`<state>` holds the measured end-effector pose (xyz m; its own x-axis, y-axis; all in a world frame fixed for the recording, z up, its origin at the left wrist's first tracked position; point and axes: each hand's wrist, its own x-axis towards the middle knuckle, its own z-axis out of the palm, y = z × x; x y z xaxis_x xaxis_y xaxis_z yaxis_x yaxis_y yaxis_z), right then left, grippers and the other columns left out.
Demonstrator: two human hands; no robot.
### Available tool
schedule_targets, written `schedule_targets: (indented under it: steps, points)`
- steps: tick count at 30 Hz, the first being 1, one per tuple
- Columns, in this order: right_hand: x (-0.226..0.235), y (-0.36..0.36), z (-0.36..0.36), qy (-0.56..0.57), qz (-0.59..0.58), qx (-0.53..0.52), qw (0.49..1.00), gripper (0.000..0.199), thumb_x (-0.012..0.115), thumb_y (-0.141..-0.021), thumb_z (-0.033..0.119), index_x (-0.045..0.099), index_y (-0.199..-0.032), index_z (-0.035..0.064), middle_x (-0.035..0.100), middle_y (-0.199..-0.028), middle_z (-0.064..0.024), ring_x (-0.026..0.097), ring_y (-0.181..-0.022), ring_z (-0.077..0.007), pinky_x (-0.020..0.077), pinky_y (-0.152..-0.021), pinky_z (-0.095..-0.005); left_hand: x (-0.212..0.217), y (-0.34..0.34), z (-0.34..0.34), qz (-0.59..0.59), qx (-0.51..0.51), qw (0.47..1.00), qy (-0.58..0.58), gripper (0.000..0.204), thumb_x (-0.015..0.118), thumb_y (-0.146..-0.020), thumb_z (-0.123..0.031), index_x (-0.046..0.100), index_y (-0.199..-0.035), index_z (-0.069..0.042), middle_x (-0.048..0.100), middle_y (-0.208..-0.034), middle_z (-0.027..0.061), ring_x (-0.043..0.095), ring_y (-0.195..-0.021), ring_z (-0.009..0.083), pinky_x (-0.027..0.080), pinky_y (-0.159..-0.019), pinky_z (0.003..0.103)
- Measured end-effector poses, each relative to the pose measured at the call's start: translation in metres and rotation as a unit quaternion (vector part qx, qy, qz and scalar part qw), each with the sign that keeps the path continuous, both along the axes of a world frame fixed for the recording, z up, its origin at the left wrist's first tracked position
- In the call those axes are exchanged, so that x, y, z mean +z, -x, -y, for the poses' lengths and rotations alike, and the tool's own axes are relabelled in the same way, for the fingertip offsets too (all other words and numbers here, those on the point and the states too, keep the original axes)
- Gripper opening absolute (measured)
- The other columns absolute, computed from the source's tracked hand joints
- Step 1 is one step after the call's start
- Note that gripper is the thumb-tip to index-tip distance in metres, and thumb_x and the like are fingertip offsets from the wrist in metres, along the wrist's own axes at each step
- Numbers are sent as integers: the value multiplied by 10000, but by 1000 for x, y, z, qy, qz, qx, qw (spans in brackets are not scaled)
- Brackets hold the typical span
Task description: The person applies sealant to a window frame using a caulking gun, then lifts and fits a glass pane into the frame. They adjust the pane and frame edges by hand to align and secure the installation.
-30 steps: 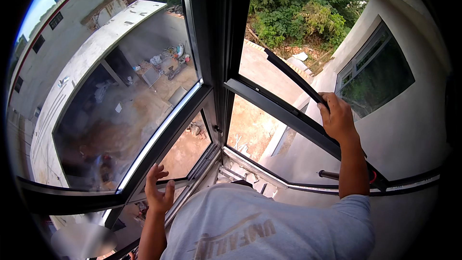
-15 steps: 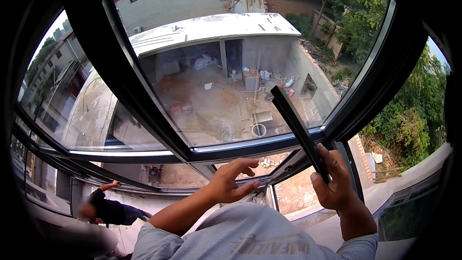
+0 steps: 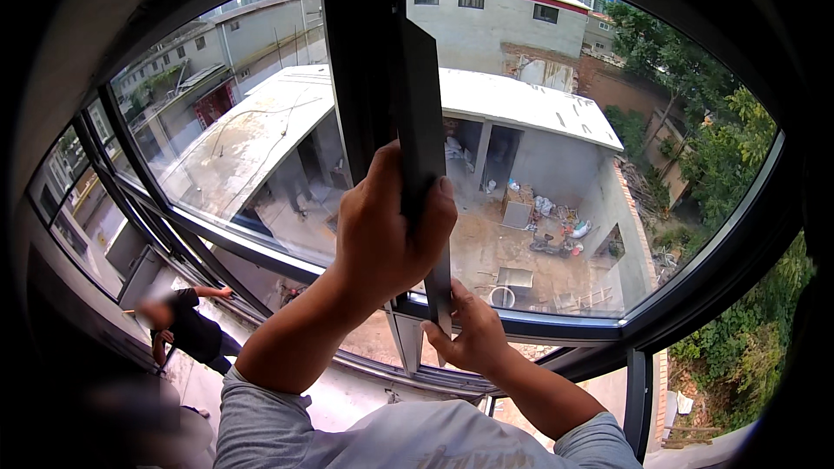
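Observation:
A long dark window trim strip (image 3: 423, 87) stands nearly upright in front of me, alongside the dark vertical post (image 3: 358, 61) of the window frame. My left hand (image 3: 380, 230) is closed around the strip's middle, thumb on its right side. Lower down, my right hand (image 3: 475, 330) pinches the strip's bottom end between thumb and fingers, just above the horizontal rail. The strip overlaps the post from here; I cannot tell whether they touch. Left of the post is one glass pane (image 3: 287, 156); another pane (image 3: 539, 174) lies to the right.
A dark lower rail (image 3: 556, 330) runs across below the panes. Another person (image 3: 198, 330) in dark clothes stands at the lower left by the window sill. Beyond the glass lie a walled yard, a white-roofed building (image 3: 530, 104) and trees (image 3: 738, 287).
The strip has moved left and turned upright beside the post. My left hand, open before, has risen and gripped its middle. My right hand has shifted left and lower, to its bottom end.

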<state>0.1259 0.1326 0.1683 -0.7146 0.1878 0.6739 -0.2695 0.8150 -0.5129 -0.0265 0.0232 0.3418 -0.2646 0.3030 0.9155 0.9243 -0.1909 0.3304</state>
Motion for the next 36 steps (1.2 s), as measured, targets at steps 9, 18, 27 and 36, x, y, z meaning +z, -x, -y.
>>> schedule_targets:
  steps: [9,18,27,36]
  points:
    - [53,84,3,-44,-18,-61,997,650,808,-942,264,576,-1385,-152,740,-968,-295,767,-807,-459,642,-730,-490,42,65,-7,-233,318,916,-79,714,798,-885,-312,595,-1503,-17,508,-1549,272,562,-1432,391,472,-1147,526]
    - [108,94,11,-148,176,-135,964,469,796,-915,436,671,-931,-16,752,-784,-236,776,-690,-421,631,-655,-500,30,99,-19,-216,208,945,-135,801,809,-905,-211,533,-1630,-11,487,-1662,318,524,-1512,465,440,-1226,545]
    - [108,102,15,-150,181,-154,960,482,815,-940,462,714,-910,-9,744,-756,-223,768,-709,-427,615,-673,-516,33,109,-22,-225,173,942,-178,857,846,-893,-211,493,-1642,9,565,-1606,297,560,-1486,450,450,-1225,541]
    - [86,106,10,-156,139,-150,966,458,822,-959,435,654,-943,8,757,-797,-213,774,-685,-419,605,-617,-515,-19,91,-16,-101,214,966,-104,970,868,-916,-319,395,-1663,78,416,-1709,321,330,-1633,508,288,-1327,606]
